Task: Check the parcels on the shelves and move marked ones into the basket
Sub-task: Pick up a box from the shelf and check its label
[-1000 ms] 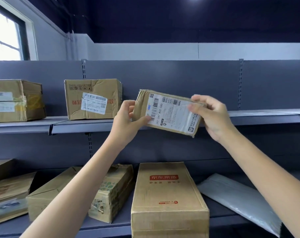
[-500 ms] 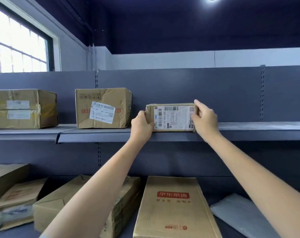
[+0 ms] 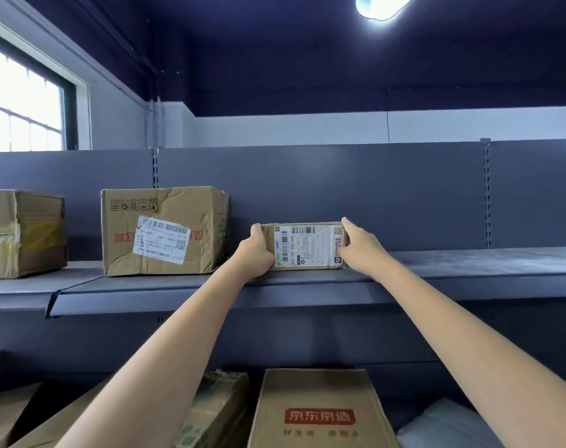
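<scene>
While both the left hand [image 3: 255,250] and right hand [image 3: 359,245] grasp a small labelled parcel [image 3: 307,246] standing near the upper shelf's [image 3: 437,276] front edge, other parcels await checking; no basket shows.

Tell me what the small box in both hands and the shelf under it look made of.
Small box: brown cardboard, matte, creased edges, white paper label. Shelf: probably painted metal, smooth grey, thin folded front lip. Left hand and right hand grip the box's ends.
</scene>
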`<state>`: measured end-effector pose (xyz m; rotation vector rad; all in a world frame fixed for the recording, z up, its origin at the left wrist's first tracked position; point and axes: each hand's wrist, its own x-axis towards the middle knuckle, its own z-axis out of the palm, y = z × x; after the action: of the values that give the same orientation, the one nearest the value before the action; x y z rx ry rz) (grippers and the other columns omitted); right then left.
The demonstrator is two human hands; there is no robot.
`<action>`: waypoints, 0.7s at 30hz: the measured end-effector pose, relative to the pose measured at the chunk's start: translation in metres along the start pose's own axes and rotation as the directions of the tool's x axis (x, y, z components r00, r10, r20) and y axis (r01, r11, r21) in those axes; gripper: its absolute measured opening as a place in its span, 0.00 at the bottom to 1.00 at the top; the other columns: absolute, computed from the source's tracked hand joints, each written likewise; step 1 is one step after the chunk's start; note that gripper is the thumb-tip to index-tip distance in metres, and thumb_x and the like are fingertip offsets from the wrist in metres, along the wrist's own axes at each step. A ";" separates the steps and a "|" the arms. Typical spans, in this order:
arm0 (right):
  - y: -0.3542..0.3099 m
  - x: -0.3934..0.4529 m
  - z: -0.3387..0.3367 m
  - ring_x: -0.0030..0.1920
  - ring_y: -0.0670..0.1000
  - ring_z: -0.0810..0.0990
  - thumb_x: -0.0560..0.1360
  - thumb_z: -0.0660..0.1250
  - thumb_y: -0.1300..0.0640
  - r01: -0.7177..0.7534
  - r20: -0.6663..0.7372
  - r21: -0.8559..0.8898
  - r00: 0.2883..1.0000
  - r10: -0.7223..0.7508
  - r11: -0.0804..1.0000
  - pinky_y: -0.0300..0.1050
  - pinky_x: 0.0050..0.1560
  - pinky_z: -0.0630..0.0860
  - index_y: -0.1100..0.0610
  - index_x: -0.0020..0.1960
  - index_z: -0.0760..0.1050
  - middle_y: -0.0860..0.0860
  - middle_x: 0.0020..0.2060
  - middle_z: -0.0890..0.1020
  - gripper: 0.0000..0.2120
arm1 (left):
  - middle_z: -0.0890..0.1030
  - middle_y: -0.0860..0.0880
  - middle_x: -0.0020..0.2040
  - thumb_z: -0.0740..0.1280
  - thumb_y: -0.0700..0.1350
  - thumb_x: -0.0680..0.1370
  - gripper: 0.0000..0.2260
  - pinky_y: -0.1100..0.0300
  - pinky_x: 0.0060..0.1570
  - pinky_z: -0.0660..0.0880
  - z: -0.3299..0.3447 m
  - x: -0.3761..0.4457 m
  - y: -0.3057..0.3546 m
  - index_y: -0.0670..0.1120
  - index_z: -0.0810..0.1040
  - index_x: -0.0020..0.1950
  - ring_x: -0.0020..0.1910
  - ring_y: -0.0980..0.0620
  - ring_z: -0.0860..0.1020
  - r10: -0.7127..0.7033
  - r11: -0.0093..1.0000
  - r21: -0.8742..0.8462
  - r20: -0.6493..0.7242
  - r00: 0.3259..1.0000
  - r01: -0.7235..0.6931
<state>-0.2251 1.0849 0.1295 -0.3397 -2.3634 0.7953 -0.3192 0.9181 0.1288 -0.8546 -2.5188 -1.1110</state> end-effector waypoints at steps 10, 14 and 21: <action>0.012 0.041 0.018 0.49 0.52 0.74 0.77 0.58 0.60 -0.029 0.160 -0.075 0.986 0.041 0.997 0.45 0.50 0.70 0.45 0.75 0.35 0.53 0.59 0.74 0.38 | 0.72 0.40 0.66 0.61 0.38 0.75 0.35 0.52 0.64 0.67 0.016 0.042 -0.022 0.45 0.44 0.75 0.63 0.41 0.71 -0.080 0.997 0.000 0.029 0.996 0.080; 0.023 0.056 0.024 0.57 0.53 0.75 0.75 0.61 0.55 -0.066 0.202 0.101 0.978 0.045 0.993 0.52 0.64 0.70 0.41 0.73 0.33 0.48 0.62 0.74 0.41 | 0.71 0.39 0.67 0.58 0.38 0.74 0.31 0.48 0.66 0.66 0.017 0.046 -0.026 0.44 0.48 0.75 0.64 0.40 0.70 -0.091 0.995 0.035 -0.001 0.996 0.091; 0.017 0.043 0.023 0.57 0.52 0.72 0.77 0.61 0.55 -0.032 0.099 -0.011 0.995 0.033 0.999 0.41 0.54 0.64 0.48 0.76 0.41 0.52 0.67 0.71 0.37 | 0.69 0.36 0.66 0.58 0.38 0.76 0.33 0.50 0.64 0.67 0.015 0.031 -0.018 0.41 0.42 0.75 0.64 0.39 0.70 -0.085 0.996 0.005 -0.110 0.990 0.086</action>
<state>-0.2723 1.1057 0.1250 -0.3513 -2.4606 0.8342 -0.3551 0.9324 0.1214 -0.6697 -2.4888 -1.1388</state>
